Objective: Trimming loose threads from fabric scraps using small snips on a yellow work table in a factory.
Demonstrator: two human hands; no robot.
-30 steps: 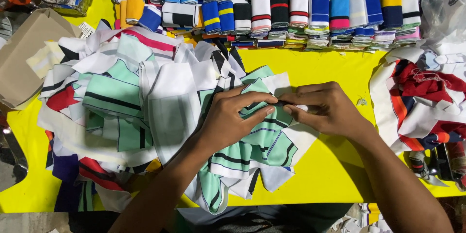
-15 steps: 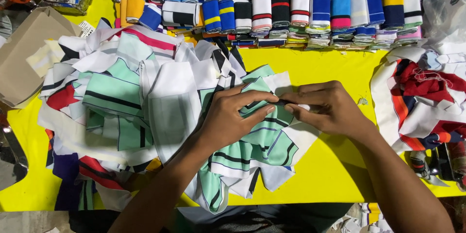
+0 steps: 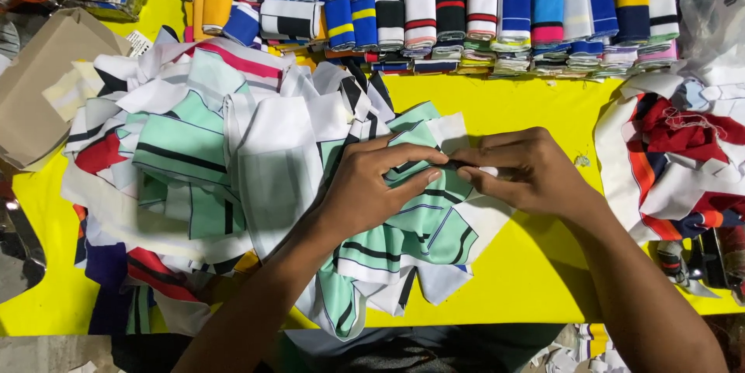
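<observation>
Left hand (image 3: 372, 190) and right hand (image 3: 528, 171) pinch mint-striped fabric piece (image 3: 423, 218) between fingertips, atop heap on yellow bench (image 3: 535, 280). For clean step: keep edges aligned, grip close together, cloth flat.

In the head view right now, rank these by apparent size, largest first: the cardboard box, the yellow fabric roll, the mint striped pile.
1. Mint striped pile
2. Cardboard box, partly cut off by the frame, so its full size is unsure
3. Yellow fabric roll
</observation>
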